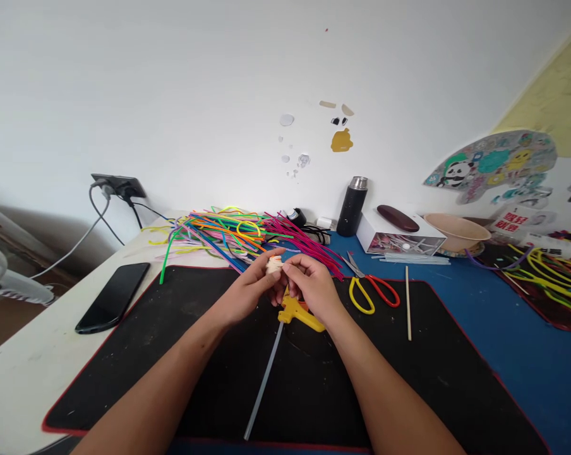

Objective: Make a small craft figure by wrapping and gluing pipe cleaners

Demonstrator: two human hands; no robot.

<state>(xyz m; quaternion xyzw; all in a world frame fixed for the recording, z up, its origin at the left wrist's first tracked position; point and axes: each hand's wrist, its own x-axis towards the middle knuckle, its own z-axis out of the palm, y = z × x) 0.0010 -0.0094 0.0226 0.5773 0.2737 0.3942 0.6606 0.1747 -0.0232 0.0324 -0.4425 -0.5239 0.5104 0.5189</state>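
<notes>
A small cream-coloured wound piece (274,265), perhaps of pipe cleaner, is held above the black mat, its details too small to make out. My left hand (254,278) grips it between thumb and fingers. Against its right side, my right hand (309,281) has thumb and forefinger pinched together; whether a separate strand is between them I cannot tell. Just below both hands lies a yellow hot glue gun (302,315), partly hidden, with a long translucent glue stick (264,382) sticking out toward me.
Behind my hands spreads a pile of coloured pipe cleaners (219,230). Scissors (361,284) with yellow and red handles and a wooden stick (408,303) lie to the right. A phone (115,297) is at left; a black flask (352,208) and white box (375,235) stand behind.
</notes>
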